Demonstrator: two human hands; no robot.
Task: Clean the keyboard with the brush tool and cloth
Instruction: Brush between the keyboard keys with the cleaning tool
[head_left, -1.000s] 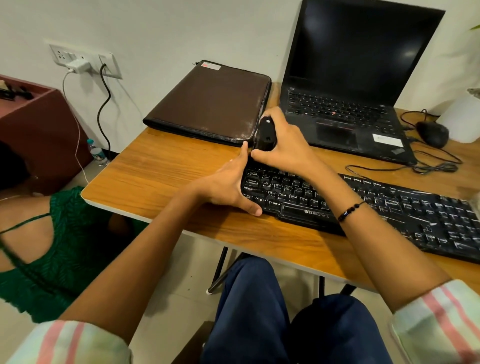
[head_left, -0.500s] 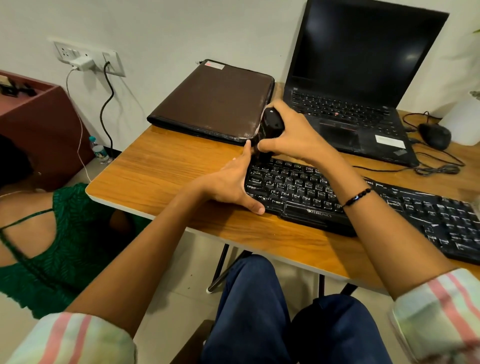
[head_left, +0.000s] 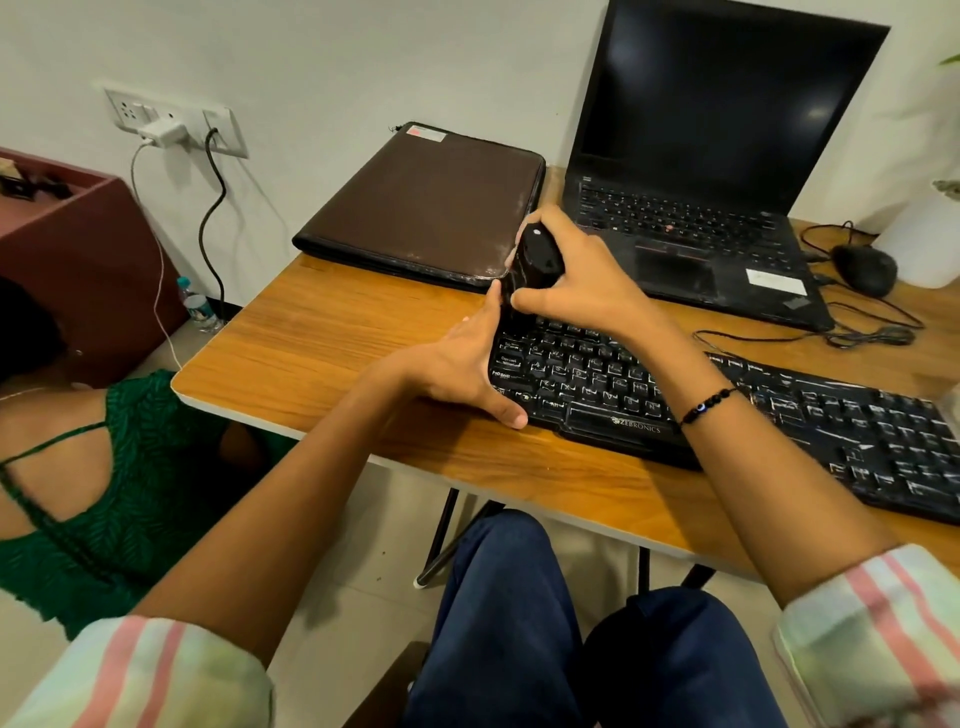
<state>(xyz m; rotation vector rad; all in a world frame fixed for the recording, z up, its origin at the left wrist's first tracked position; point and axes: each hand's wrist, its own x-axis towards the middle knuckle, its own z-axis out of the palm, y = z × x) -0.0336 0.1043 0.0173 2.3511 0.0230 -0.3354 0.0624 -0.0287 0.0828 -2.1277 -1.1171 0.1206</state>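
Black brush tool (head_left: 535, 260) gripped in the right hand (head_left: 582, 280), poised over the keyboard (head_left: 727, 410)'s top-left corner; left hand (head_left: 462, 369), fingers spread, braces the keyboard's left edge.

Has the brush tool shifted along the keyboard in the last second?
No. The brush tool stays at the keyboard far-left corner beside the brown folder, gripped by the right hand.
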